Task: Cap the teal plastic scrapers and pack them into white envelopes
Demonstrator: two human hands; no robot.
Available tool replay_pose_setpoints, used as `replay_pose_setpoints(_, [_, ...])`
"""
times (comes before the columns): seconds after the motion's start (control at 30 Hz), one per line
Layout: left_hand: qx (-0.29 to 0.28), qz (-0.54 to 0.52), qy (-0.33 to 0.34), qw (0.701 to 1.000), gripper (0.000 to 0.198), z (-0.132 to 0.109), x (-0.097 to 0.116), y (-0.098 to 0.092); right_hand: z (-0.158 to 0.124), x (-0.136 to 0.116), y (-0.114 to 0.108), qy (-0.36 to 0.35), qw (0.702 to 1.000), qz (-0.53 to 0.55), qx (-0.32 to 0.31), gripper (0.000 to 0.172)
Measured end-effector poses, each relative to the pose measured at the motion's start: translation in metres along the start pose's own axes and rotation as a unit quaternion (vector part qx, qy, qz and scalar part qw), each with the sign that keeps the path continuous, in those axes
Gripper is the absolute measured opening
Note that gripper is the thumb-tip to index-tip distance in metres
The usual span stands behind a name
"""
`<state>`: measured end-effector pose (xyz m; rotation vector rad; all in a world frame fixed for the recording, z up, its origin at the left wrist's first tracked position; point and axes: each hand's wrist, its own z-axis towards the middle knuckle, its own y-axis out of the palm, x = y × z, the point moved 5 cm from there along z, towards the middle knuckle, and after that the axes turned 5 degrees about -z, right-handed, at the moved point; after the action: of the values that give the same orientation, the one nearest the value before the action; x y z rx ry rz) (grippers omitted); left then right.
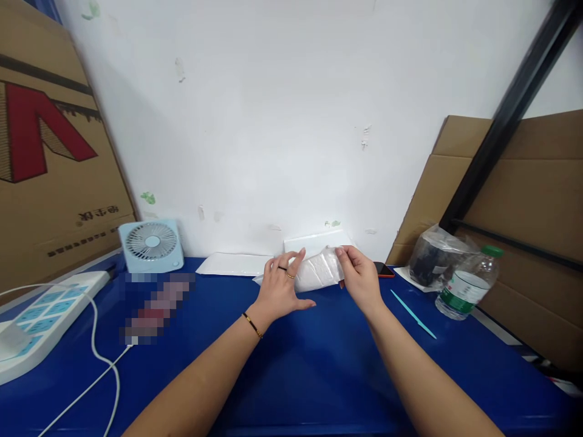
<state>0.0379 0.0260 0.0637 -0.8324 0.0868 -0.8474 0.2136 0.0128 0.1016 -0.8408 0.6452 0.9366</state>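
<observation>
Between my hands is a white packet in clear plastic wrap (pixel 319 270), held just above the blue tabletop. My right hand (pixel 359 276) pinches its right end between thumb and fingers. At the packet's left end, my left hand (pixel 280 285) has its thumb and fingers spread apart; part of the packet passes behind the fingers, and I cannot tell how firmly they touch it. Behind the hands, a flat white packet (pixel 234 264) lies by the wall, and another white piece (pixel 314 241) leans against the wall.
On the left are a light-blue fan (pixel 152 246), a white power strip (pixel 68 312) and a white cable (pixel 95 328). To the right lie a phone (pixel 383 270) and a turquoise stick (pixel 412 314), near a plastic bottle (pixel 469 288) and a dark bagged object (pixel 426 261). Cardboard (pixel 523 243) borders the table.
</observation>
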Motion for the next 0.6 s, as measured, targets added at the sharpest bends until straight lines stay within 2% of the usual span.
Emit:
replay_pose_setpoints(0.1, [-0.044,0.073,-0.043,0.995,0.1,-0.004,-0.004,0.016,-0.004,0.032,-0.01,0.064,0.988,0.126,0.065,0.034])
replay_pose_setpoints(0.2, [-0.086,0.13,-0.034,0.987,0.088,0.008,-0.003,0.01,-0.012,0.075,-0.008,0.157,0.947,0.258,0.112,0.027])
replay_pose_setpoints(0.33, [-0.132,0.204,0.119,0.963,0.064,0.041,0.022,-0.014,-0.031,0.127,0.012,0.358,0.834,0.386,0.165,0.012])
replay_pose_setpoints(0.4, [-0.157,0.233,0.182,0.942,0.049,0.056,0.038,-0.02,-0.039,0.138,0.025,0.413,0.787,0.431,0.156,0.017])
replay_pose_setpoints(0.43, [-0.168,0.245,0.205,0.933,0.042,0.062,0.045,-0.021,-0.041,0.141,0.031,0.425,0.773,0.447,0.147,0.022])
replay_pose_setpoints(0.5, [-0.188,0.261,0.236,0.917,0.031,0.07,0.059,-0.019,-0.044,0.143,0.039,0.428,0.766,0.461,0.132,0.026])
replay_pose_setpoints(0.53, [-0.196,0.266,0.244,0.912,0.028,0.072,0.064,-0.017,-0.044,0.143,0.041,0.422,0.774,0.454,0.129,0.025])
replay_pose_setpoints(0.57, [-0.203,0.27,0.247,0.908,0.026,0.074,0.069,-0.015,-0.043,0.143,0.041,0.413,0.793,0.431,0.127,0.025])
replay_pose_setpoints(0.6, [-0.209,0.274,0.248,0.906,0.025,0.075,0.072,-0.014,-0.042,0.143,0.041,0.398,0.826,0.379,0.123,0.026])
